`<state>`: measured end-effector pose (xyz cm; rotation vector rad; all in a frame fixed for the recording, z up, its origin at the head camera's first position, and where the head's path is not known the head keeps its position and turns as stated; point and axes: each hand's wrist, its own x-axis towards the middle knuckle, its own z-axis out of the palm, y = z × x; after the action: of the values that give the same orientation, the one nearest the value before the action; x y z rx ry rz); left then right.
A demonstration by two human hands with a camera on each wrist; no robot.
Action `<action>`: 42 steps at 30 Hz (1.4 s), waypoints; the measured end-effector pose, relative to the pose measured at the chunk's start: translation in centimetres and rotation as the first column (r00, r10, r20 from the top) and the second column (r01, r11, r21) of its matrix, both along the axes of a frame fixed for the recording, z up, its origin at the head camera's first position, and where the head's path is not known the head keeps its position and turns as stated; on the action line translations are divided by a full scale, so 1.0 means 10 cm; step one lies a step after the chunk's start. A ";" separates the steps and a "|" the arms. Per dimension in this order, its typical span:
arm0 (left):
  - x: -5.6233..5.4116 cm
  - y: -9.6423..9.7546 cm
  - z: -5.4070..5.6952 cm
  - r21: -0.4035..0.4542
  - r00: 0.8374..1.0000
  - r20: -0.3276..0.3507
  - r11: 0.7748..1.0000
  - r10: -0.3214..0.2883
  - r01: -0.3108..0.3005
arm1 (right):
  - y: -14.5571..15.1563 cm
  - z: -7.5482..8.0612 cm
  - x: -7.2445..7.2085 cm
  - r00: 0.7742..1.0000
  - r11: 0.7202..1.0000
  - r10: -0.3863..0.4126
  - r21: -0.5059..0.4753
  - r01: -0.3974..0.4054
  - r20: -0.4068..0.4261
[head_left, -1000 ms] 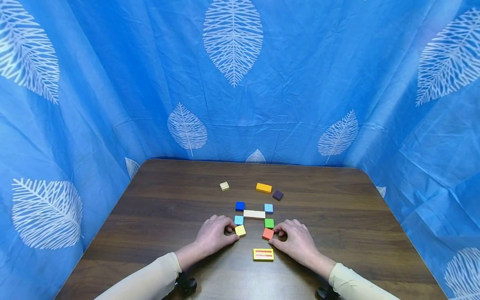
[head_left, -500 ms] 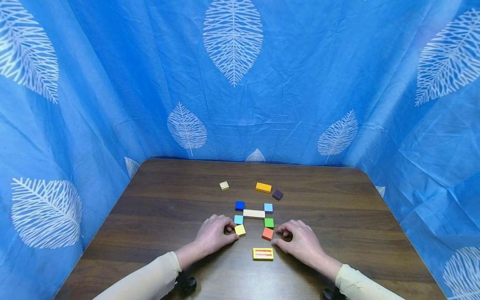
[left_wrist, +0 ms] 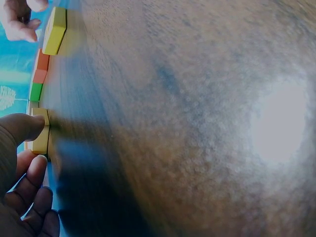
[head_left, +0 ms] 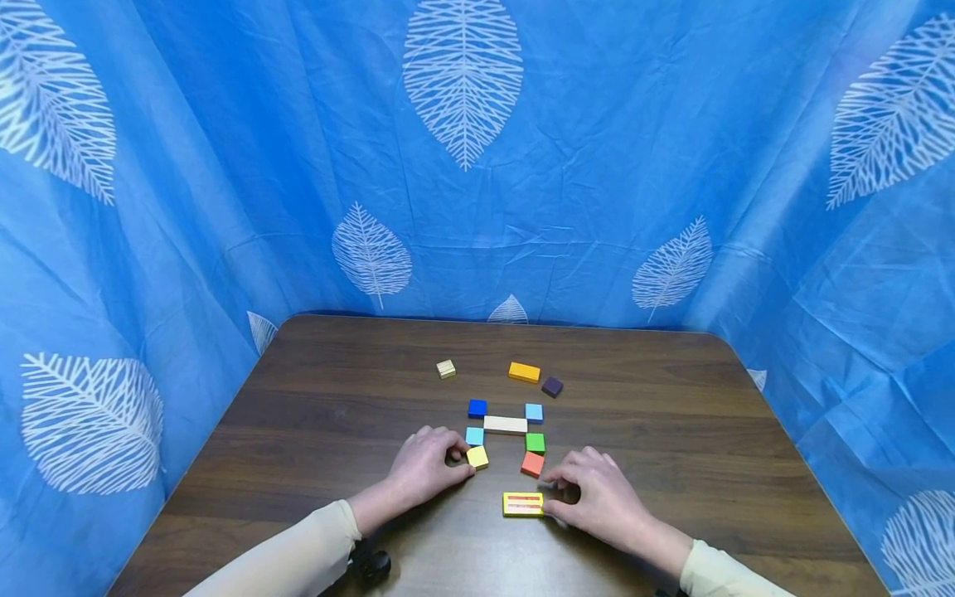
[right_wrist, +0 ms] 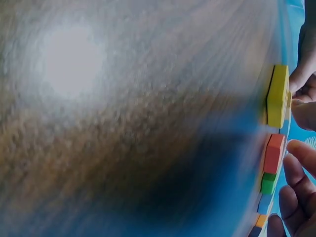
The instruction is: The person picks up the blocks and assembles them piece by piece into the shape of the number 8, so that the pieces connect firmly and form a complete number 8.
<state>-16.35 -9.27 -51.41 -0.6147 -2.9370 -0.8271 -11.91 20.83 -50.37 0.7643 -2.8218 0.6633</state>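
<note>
left sleeve (head_left: 279, 551): long, plain cream, lower left of head view, a few soft folds
left cuff (head_left: 345, 522): same cream, ends at wrist, slightly loose
left wrist unit (head_left: 373, 568): black, rounded end, below cuff near bottom edge; finer detail too dark to read
right sleeve (head_left: 734, 574): matching cream, lower right, cropped by bottom edge
right cuff (head_left: 692, 560): loose, lightly creased
right wrist unit (head_left: 662, 593): dark sliver at bottom edge, shape unreadable
left hand (head_left: 428, 464): bare; joint creases visible at left edge of left wrist view
right hand (head_left: 597, 495): bare; partly cropped at right edge of right wrist view
</note>
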 end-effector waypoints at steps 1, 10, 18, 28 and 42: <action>0.00 0.00 0.00 0.000 1.000 0.000 1.000 0.000 0.000 | -0.01 0.01 0.01 1.000 1.000 0.004 0.013 -0.004 0.003; 0.01 -0.01 0.00 -0.001 1.000 0.000 1.000 -0.002 0.002 | -0.05 0.00 0.05 0.996 0.997 -0.012 0.079 0.005 0.089; 0.01 0.00 0.00 0.001 1.000 0.012 1.000 0.003 -0.003 | -0.07 -0.02 0.07 0.991 0.997 -0.015 0.079 0.004 0.133; 0.01 -0.01 0.01 0.005 1.000 0.004 1.000 0.001 -0.002 | -0.10 -0.03 0.06 0.995 0.998 0.017 0.055 -0.022 0.098; 0.00 0.00 0.00 -0.006 1.000 -0.004 1.000 0.005 -0.005 | -0.28 -0.02 -0.04 0.998 0.999 0.015 0.030 -0.013 -0.062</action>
<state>-16.38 -9.29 -51.41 -0.6087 -2.9372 -0.8158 -12.35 18.02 -50.58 0.7957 -2.7788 0.5899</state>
